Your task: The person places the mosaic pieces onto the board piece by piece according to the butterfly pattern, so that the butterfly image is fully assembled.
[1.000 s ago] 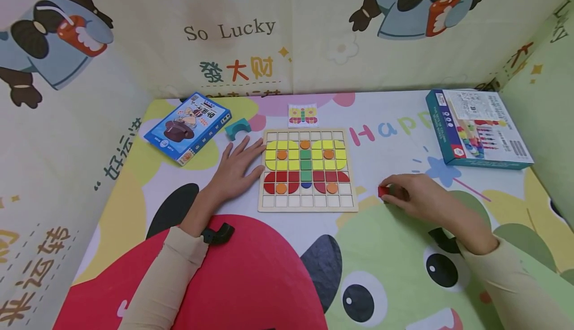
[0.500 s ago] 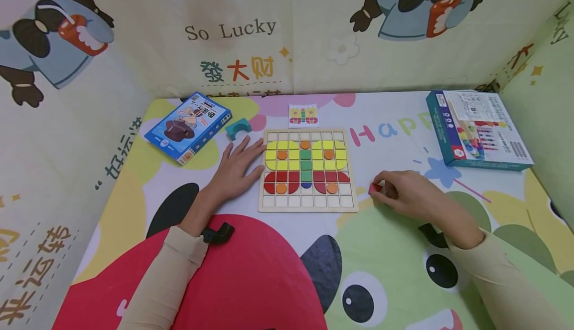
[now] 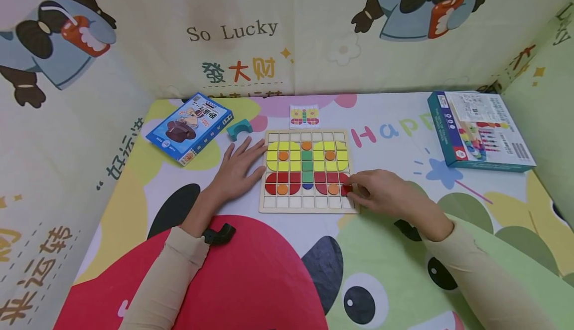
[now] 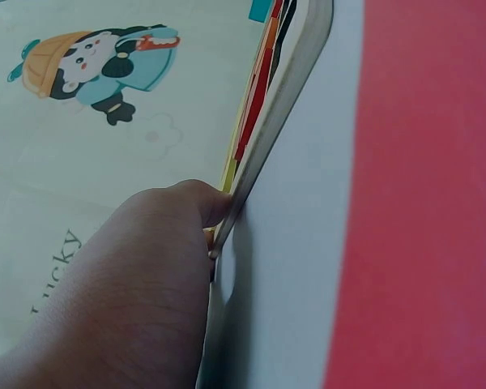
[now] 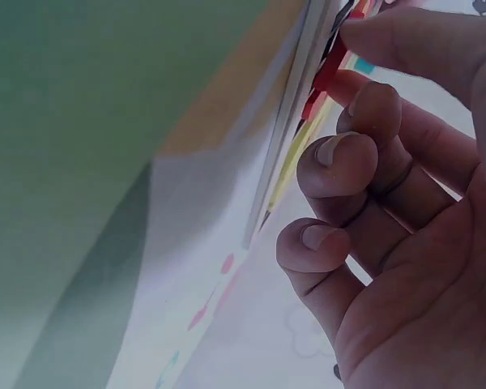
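Observation:
A wooden grid board [image 3: 287, 204] lies mid-table, carrying yellow, red, green, orange and blue pieces in a butterfly pattern. My right hand [image 3: 387, 193] pinches a small red piece [image 3: 346, 190] between thumb and forefinger at the board's lower right, beside an orange disc [image 3: 333, 189]. In the right wrist view the thumb and forefinger meet on the red piece [image 5: 334, 61], the other fingers loosely bent. My left hand [image 3: 236, 170] lies flat with fingers spread, thumb and fingertips at the board's left edge. The left wrist view shows the thumb [image 4: 202, 201] touching that edge.
Behind the board lies a small butterfly picture card [image 3: 304, 116]. A blue box [image 3: 190, 127] and a teal arch-shaped block [image 3: 239, 129] are at the back left. A larger teal-edged box [image 3: 482, 129] rests at the back right. Printed cloth walls enclose the table.
My right hand has moved left from the tablecloth to the board, bringing the red piece over its lower right squares. The left hand has stayed in place.

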Demonstrator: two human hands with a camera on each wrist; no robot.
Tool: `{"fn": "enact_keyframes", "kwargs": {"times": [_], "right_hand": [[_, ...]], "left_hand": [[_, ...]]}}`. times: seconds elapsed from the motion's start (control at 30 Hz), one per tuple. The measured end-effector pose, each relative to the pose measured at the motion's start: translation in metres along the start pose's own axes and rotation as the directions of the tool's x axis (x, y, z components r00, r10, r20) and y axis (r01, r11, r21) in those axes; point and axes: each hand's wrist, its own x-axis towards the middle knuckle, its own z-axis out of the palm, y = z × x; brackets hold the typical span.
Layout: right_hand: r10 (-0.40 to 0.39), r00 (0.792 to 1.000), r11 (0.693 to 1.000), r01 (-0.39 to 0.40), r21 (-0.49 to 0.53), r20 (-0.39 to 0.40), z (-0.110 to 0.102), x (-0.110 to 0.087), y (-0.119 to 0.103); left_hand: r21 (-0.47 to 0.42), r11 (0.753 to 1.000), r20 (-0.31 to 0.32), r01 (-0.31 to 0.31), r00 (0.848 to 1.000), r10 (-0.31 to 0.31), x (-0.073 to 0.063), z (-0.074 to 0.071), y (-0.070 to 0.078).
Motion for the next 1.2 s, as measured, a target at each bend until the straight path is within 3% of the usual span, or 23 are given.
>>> {"fn": "enact_keyframes", "kwargs": {"times": [0.27, 0.5, 0.87, 1.07, 1.2], "right_hand": [[-0.073, 0.996, 0.997, 0.071, -0.034, -0.059, 0.001, 0.001, 0.000], [-0.085, 0.993, 0.996, 0.082, -0.040, -0.080, 0.002, 0.004, -0.001], [0.004, 0.995, 0.999, -0.008, -0.035, -0.102, 0.005, -0.006, 0.000], [0.027, 0.983, 0.999, -0.032, -0.029, -0.182, 0.008, -0.016, 0.012], [0.045, 0.968, 0.999, -0.049, -0.014, -0.246, 0.004, -0.020, 0.021]], "left_hand": [[0.018, 1.000, -0.008, -0.004, 1.000, 0.004, 0.000, -0.001, -0.002], [0.012, 1.000, -0.007, 0.000, 1.000, 0.000, -0.001, -0.001, -0.003], [0.000, 1.000, -0.008, -0.005, 1.000, 0.005, 0.000, 0.001, -0.003], [-0.030, 1.000, 0.001, 0.008, 1.000, -0.008, -0.003, 0.003, -0.001], [-0.071, 0.997, -0.055, 0.013, 0.998, -0.016, -0.007, -0.001, 0.004]]}}
